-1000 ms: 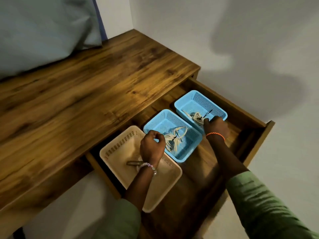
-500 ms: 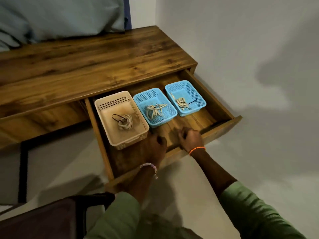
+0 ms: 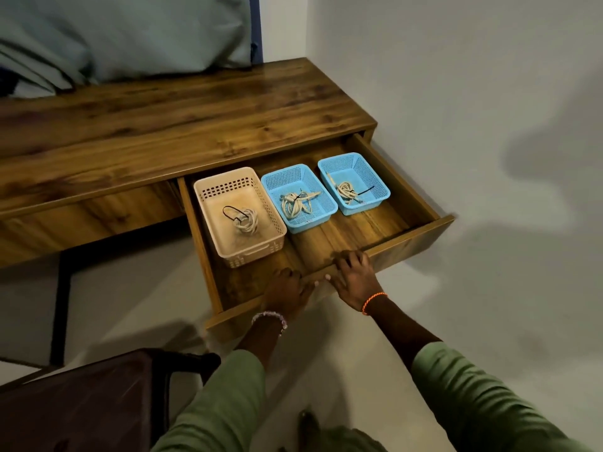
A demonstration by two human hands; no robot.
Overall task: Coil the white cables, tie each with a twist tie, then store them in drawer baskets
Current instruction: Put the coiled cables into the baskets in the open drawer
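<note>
Both hands on the drawer front panel (image 3: 408, 243), near its middle. Left hand (image 3: 287, 293): fingers (image 3: 308, 287) loosely spread, laid flat over the top edge. Right hand (image 3: 354, 272): fingers (image 3: 342, 257) spread and hooked over the same edge, tips inside the drawer. Hands just beside each other, neither holding a cable. Green sleeves (image 3: 470, 399), bead bracelet (image 3: 269, 318) on the left wrist, orange band (image 3: 373, 301) on the right.

Drawer pulled out from the table (image 3: 163, 125) at its right end. Three baskets in a row along the drawer's back: beige basket (image 3: 208, 190) at left, blue basket (image 3: 326, 203) in the middle, second blue basket (image 3: 380, 187) at right. One coiled white cable in each, each with a black tie: (image 3: 246, 221), (image 3: 297, 203), (image 3: 347, 190).

Grey-blue fabric (image 3: 124, 34) along the table's far edge. Dark chair (image 3: 81, 402) at lower left.
</note>
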